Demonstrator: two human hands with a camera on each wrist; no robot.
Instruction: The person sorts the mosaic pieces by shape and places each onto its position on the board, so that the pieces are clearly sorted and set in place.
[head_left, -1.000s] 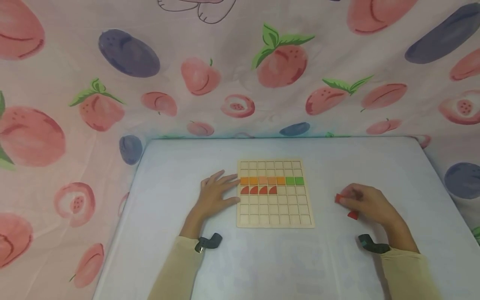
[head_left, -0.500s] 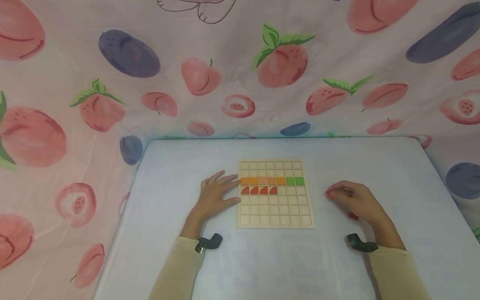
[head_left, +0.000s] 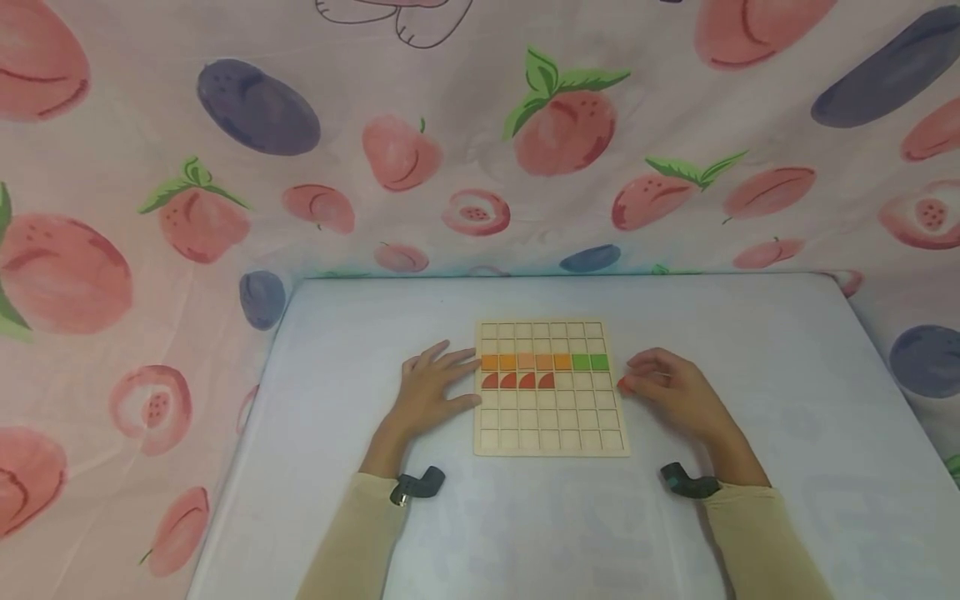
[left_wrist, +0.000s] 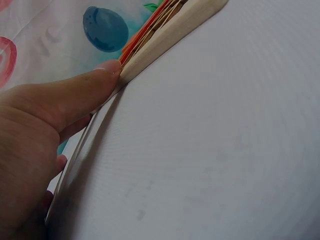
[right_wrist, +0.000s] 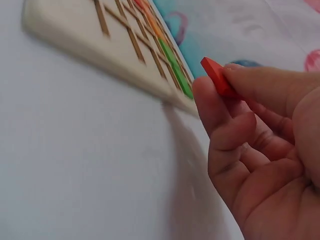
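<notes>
A square wooden grid board lies on the table. One row holds orange, peach and green square tiles; below it, several red quarter-circle tiles fill the left cells. My left hand rests at the board's left edge with fingers spread and fairly straight; in the left wrist view the thumb touches the board's side. Just off the right edge, my right hand pinches a small red tile between thumb and index finger, the other fingers curled below. Its full shape is partly covered by the fingers.
A white-covered table bears the board. Peach-and-plum patterned cloth hangs behind it and along its sides. A dark wrist camera sits on each wrist.
My right hand has moved left with the red tile to beside the board. The second red piece that lay on the table is now out of sight behind my right wrist. My left hand stays still.
</notes>
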